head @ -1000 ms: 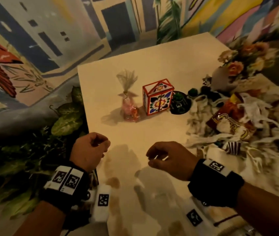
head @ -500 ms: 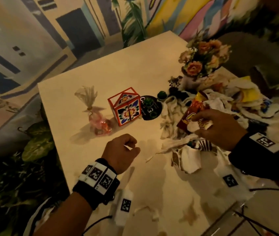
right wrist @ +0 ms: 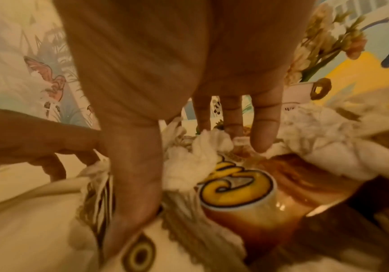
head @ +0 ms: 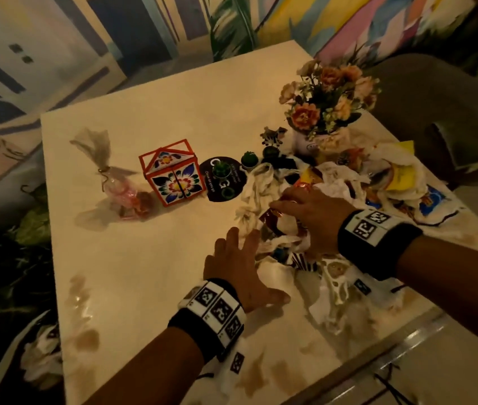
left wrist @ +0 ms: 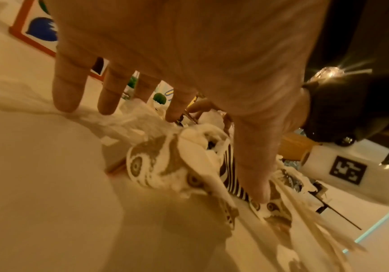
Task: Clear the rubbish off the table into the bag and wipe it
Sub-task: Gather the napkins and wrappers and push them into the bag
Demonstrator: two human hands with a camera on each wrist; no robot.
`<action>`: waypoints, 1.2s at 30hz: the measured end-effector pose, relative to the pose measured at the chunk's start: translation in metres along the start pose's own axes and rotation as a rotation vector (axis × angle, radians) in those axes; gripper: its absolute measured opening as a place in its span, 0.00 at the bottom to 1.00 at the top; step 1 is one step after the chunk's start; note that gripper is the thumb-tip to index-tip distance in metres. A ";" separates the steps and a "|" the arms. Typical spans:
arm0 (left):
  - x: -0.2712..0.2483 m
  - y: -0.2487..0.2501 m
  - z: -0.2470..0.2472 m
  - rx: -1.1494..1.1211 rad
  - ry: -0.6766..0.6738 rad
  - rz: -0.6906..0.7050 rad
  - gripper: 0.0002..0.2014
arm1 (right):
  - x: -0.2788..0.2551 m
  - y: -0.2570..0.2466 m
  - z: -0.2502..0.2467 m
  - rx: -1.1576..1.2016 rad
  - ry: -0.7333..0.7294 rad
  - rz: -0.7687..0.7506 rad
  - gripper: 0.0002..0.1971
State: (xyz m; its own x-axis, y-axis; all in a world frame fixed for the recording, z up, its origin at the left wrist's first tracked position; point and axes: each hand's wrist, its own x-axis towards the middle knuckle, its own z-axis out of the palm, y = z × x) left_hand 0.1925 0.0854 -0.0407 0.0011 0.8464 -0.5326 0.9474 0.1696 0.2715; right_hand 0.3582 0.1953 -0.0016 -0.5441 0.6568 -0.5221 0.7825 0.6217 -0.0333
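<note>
A heap of rubbish lies on the right of the cream table (head: 144, 273): crumpled white tissues (head: 252, 194), a red snack packet (head: 273, 222) (right wrist: 258, 202), a striped scrap (head: 305, 263) (left wrist: 230, 176) and a stained paper napkin (head: 337, 276) (left wrist: 156, 165). My left hand (head: 261, 258) (left wrist: 212, 156) reaches into the heap's near edge with fingers spread; its thumb touches the striped scrap. My right hand (head: 293, 220) (right wrist: 188, 184) arches over the red packet, straight fingers pressing into the tissues.
A flower-painted box (head: 173, 178), a pink sweet pouch (head: 121, 188), a black coaster with a small cactus (head: 221, 182) and a flower vase (head: 328, 112) stand behind the heap. Yellow wrappers (head: 401, 171) lie far right. Brown stains (head: 86, 340) mark the near tabletop.
My left hand has uncurled from a fist and moved right to the heap. My right hand has come down flatter onto the red packet and tissues.
</note>
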 end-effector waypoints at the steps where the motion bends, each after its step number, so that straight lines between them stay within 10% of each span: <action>1: 0.001 0.004 0.002 0.040 0.004 -0.020 0.62 | 0.001 0.002 0.001 -0.020 -0.034 0.007 0.59; 20: -0.002 -0.011 0.014 -0.357 0.211 -0.055 0.25 | 0.029 0.007 -0.020 -0.219 0.021 -0.097 0.53; 24: -0.006 -0.018 0.007 -0.483 0.221 -0.168 0.35 | 0.034 0.008 -0.025 -0.078 0.015 -0.097 0.48; 36: -0.027 -0.046 -0.033 -0.749 0.470 -0.094 0.21 | 0.037 0.013 -0.044 0.381 0.083 -0.053 0.21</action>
State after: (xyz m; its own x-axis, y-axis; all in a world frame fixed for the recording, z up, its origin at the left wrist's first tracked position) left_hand 0.1388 0.0715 -0.0126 -0.3538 0.9040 -0.2399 0.4789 0.3955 0.7837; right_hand 0.3349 0.2458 0.0162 -0.5974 0.6698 -0.4409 0.8003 0.4634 -0.3805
